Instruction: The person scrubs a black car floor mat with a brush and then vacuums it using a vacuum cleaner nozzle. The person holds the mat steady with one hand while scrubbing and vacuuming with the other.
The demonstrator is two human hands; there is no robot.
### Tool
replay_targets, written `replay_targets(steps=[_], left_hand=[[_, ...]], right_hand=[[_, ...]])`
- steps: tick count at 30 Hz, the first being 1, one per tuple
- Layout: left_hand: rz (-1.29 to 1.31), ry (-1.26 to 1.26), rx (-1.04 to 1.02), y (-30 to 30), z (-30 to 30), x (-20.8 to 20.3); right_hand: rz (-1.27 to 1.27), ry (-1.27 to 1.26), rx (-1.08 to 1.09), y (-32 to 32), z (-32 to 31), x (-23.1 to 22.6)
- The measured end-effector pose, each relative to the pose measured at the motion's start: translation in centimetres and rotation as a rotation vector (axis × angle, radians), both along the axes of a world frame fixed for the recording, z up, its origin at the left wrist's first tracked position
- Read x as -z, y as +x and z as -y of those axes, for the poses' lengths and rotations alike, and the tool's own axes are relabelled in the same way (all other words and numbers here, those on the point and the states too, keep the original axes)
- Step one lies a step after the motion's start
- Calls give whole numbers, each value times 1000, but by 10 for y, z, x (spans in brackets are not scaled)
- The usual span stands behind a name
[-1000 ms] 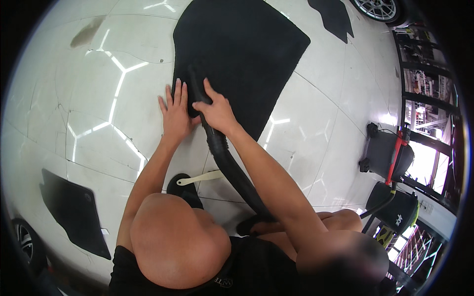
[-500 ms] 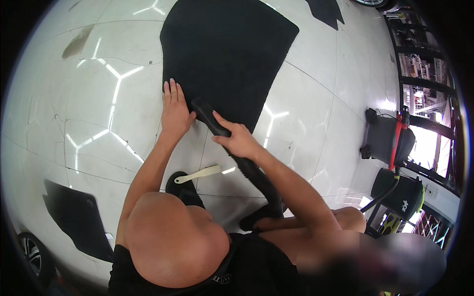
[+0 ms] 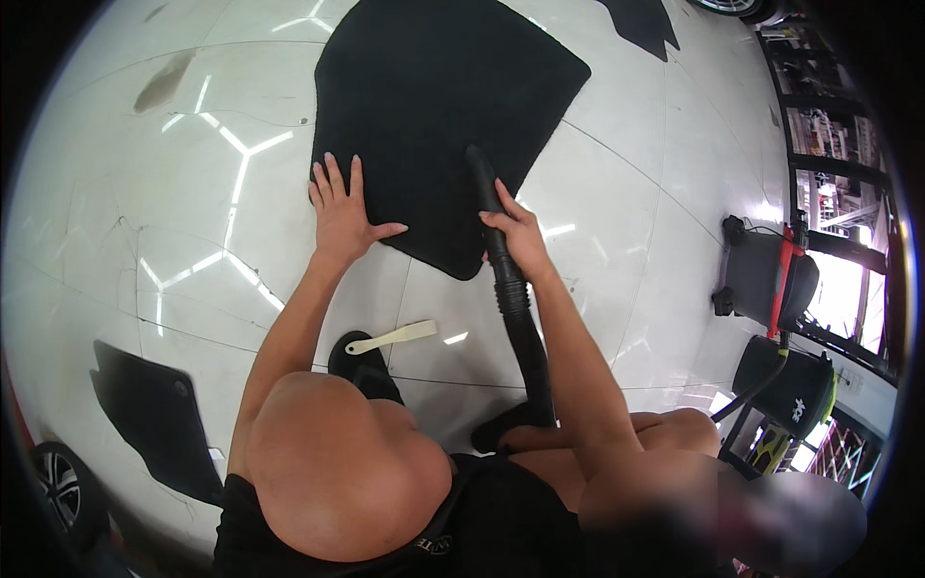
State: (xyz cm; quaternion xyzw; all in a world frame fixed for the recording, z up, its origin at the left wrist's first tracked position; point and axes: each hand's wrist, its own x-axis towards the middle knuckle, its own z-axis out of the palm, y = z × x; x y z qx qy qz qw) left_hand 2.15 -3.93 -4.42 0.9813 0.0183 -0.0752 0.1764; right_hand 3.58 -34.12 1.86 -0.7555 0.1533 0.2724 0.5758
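Observation:
A large black car floor mat [image 3: 434, 106] lies on the tiled floor in front of me. My left hand [image 3: 342, 217] rests flat with spread fingers on the mat's near left edge. In my right hand [image 3: 517, 231] is a black vacuum hose wand [image 3: 485, 183], its tip touching the mat's surface right of the middle. The ribbed hose [image 3: 525, 347] runs back from that hand toward my legs. A cream-coloured brush [image 3: 393, 337] with a long handle lies by my left shoe [image 3: 358, 371]; its bristles are not visible.
Another dark mat [image 3: 159, 424] lies at lower left near a car wheel [image 3: 60, 491]. A further mat [image 3: 644, 27] is at the far right. A black wheeled machine with a red part [image 3: 766, 275] and a dark bin-like case [image 3: 785, 385] stand at right beside shelving [image 3: 829, 135].
My right hand has swung the vacuum wand right and away from me across the mat. My left hand's fingers have spread wider at the mat's edge.

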Motion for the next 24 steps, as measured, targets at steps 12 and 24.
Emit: replay_targets(steps=[12,24], left_hand=[[142,-52,25,-41,15,6],[180,-57,85,6,-4,2]], right_hand=[[165,-276,114,30,-29,1],[4,-184,-162,23,-35,-40]])
